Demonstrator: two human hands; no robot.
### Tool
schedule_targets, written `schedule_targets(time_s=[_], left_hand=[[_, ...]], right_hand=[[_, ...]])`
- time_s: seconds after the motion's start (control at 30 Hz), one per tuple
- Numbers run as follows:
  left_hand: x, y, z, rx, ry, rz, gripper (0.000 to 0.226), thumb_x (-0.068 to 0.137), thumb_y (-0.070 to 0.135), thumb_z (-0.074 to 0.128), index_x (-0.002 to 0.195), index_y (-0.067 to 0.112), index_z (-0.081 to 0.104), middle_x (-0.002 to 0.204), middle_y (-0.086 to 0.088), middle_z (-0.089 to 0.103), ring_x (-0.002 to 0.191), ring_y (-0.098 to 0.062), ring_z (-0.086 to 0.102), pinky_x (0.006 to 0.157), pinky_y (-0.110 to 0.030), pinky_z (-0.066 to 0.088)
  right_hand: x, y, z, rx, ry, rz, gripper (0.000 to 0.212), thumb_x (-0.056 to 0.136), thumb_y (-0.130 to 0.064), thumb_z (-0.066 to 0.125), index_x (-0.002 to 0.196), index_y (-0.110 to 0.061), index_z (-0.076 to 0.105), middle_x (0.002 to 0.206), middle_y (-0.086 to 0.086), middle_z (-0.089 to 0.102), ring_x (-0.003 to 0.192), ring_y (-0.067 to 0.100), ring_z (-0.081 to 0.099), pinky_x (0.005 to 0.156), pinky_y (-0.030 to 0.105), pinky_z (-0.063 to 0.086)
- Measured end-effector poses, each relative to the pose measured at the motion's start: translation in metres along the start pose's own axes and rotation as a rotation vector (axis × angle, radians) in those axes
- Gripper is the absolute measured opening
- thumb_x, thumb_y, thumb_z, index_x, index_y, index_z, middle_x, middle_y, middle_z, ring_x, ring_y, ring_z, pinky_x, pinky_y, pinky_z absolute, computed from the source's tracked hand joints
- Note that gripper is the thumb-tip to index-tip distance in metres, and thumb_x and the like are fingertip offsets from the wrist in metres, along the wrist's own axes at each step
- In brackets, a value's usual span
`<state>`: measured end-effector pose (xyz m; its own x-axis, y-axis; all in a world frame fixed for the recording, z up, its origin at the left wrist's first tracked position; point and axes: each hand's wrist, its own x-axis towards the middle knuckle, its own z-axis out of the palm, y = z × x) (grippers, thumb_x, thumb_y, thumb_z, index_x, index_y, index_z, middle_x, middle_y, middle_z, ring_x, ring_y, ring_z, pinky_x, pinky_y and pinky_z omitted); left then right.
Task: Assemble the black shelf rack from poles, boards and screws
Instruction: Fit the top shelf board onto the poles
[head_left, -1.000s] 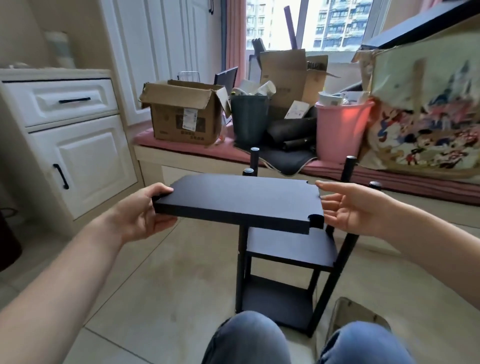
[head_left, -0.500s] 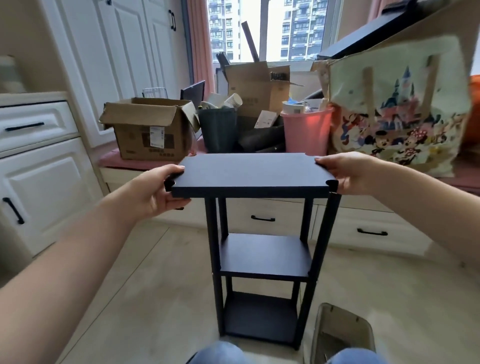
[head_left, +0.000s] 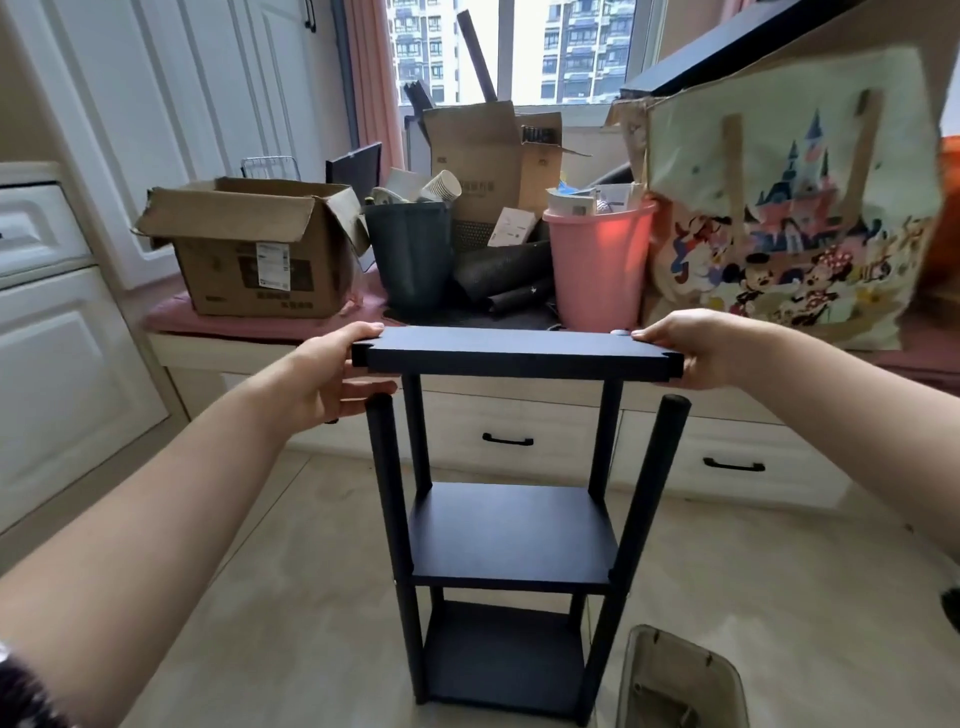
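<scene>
Rack standing upright on the tiled floor before a cluttered window bench, its two lower shelves fixed and two near poles ending bare just beneath the top board. Board is being carried level, long axis running side to side; it seems to be resting on the two far poles. Left hand and right hand are gripping its short ends, fingers wrapped over the edges, equally close.
</scene>
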<state>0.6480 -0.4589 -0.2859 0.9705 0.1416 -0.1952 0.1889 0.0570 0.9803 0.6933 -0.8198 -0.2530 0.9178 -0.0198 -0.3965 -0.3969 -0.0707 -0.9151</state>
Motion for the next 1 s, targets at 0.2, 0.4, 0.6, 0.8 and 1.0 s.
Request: schedule_targets(time_s=[0.2,0.4,0.6,0.8,1.0], left_hand=[[0.007,-0.009,0.006,0.005,-0.044,0.017,0.026,0.094,0.034,0.066,0.107,0.013,0.06,0.064,-0.002,0.072,0.062,-0.022,0.071,0.057,-0.031,0.059],[0.003,-0.019,0.008,-0.035,-0.047,-0.011,0.019,0.094,0.028,0.065,0.102,0.011,0.063,0.072,-0.003,0.066,0.056,-0.016,0.066,0.053,-0.026,0.057],[-0.002,-0.025,0.01,-0.088,-0.053,-0.034,0.024,0.095,0.03,0.065,0.105,0.009,0.062,0.083,-0.01,0.061,0.061,-0.022,0.065,0.054,-0.029,0.058],[0.0,-0.025,0.014,-0.074,-0.038,-0.031,0.023,0.097,0.032,0.062,0.104,0.009,0.061,0.075,-0.007,0.057,0.059,-0.018,0.057,0.05,-0.025,0.054],[0.004,-0.024,0.017,-0.052,-0.014,-0.05,0.026,0.096,0.034,0.063,0.102,0.009,0.06,0.07,-0.005,0.058,0.051,-0.015,0.058,0.048,-0.026,0.053]], right_hand=[[0.011,0.007,-0.006,0.025,0.026,-0.021,0.024,0.103,-0.008,0.045,0.089,-0.009,0.064,0.06,0.001,0.069,0.045,0.008,0.066,0.037,0.02,0.048],[0.018,0.014,-0.005,0.023,0.037,-0.033,0.015,0.101,-0.01,0.05,0.108,-0.008,0.064,0.085,0.003,0.065,0.062,0.011,0.066,0.042,0.02,0.052],[0.025,0.015,-0.001,-0.03,0.075,-0.042,0.013,0.099,-0.012,0.056,0.087,-0.008,0.06,0.077,0.003,0.062,0.05,0.013,0.065,0.049,0.02,0.054],[0.026,0.016,-0.003,-0.051,0.058,-0.028,0.011,0.098,-0.014,0.056,0.09,-0.01,0.061,0.071,0.001,0.065,0.055,0.014,0.063,0.055,0.026,0.054],[0.027,0.018,-0.005,0.025,0.08,-0.058,0.017,0.099,-0.008,0.053,0.083,-0.007,0.06,0.067,0.004,0.066,0.04,0.009,0.063,0.036,0.018,0.046]])
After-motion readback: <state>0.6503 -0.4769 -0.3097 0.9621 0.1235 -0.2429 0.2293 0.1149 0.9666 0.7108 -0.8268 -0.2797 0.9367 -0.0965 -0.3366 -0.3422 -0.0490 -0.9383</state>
